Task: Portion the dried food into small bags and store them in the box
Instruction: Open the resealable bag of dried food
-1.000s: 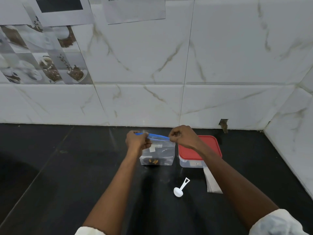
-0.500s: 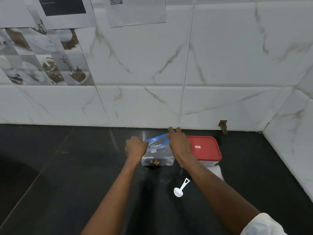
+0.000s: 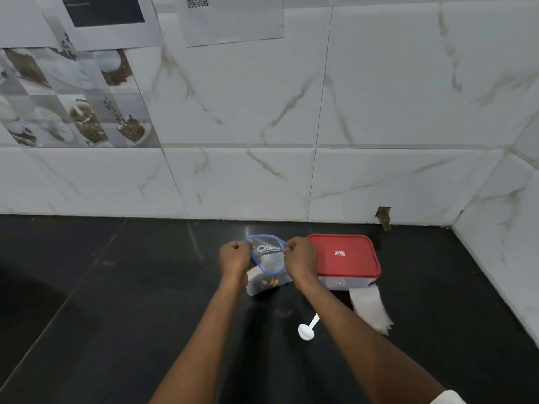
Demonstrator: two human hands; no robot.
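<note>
On my feed, a blue-rimmed zip bag (image 3: 260,287) stands on the black counter (image 3: 116,301). My left hand (image 3: 234,259) pinches one side of its mouth and my right hand (image 3: 300,262) the other, holding it spread. Dried food (image 3: 269,282) sits at its bottom. The red-lidded box (image 3: 344,259) stands just right of the bag, closed; a white scoop (image 3: 307,328) lies nearer me.

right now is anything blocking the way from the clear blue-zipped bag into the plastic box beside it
Yes: the red rectangular lid sits closed on the clear plastic box, covering its opening. The left hand and right hand both pinch the mouth of the clear blue-zipped bag, so neither is free to lift the lid.
</note>
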